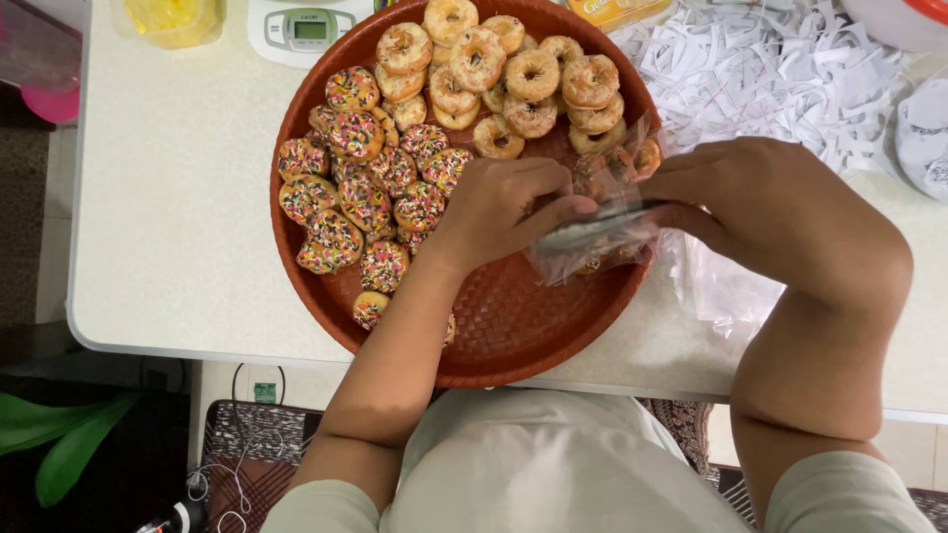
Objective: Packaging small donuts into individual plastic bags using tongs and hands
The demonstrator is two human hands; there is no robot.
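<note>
Both forearms reach out from the pale shirt at the bottom of the view and meet over the near right part of a round woven red-brown tray (513,336). Between them sits a small clear plastic bag (602,232), lying across the tray's right rim and holding a few of the little ring-shaped cookies. The left hand (504,207) has its fingers curled and pressed together, pinching the bag's left end; the right hand (775,212) closes over the bag's right end, thumb and fingers squeezed on the plastic near its mouth. More clear bags (721,286) lie flat on the white worktop (168,197) just beyond the tray's right edge, partly under the right wrist.

Judging by what lies here, the packing seems early on: one bag is filled and being closed, while most of the batch is unpacked. Left of the hands, sprinkle-covered cookies (360,197) crowd the tray's left half; farther back, plain glazed cookies (504,69) are heaped at its far side.

Past the tray, shredded white paper (770,69) spreads over the right of the worktop, a small digital scale (306,30) stands at the far edge, and a yellow container (173,20) sits left of it.
</note>
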